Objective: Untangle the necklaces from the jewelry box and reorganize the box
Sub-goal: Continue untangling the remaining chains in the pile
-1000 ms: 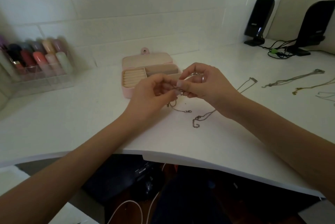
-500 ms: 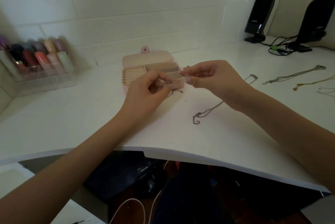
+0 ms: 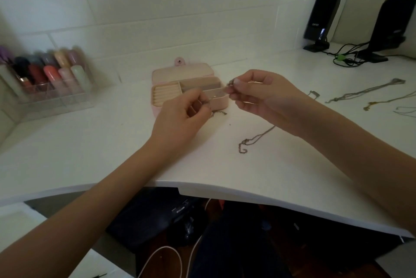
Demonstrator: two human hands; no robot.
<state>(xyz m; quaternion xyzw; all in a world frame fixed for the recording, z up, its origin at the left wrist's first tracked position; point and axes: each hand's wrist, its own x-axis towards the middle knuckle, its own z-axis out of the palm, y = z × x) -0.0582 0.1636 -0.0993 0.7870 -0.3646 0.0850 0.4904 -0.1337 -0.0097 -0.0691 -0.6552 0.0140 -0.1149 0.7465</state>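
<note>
An open pink jewelry box sits on the white desk, lid laid back, with ring rolls at its left. My left hand pinches one end of a thin chain just in front of the box. My right hand pinches the other end beside the box's right edge. The chain is stretched between the two hands, and its clasp end dangles onto the desk below my left hand. A second necklace lies on the desk under my right wrist, its extender chain curled at the near end.
Several separated necklaces lie on the desk at the right. A clear organizer of lipsticks stands at the left by the wall. Two black speakers with cables stand at the back right. The desk's curved front edge runs below my forearms.
My hands have drawn apart, the left moving left and the right moving right, stretching the chain between them. The second necklace stayed on the desk.
</note>
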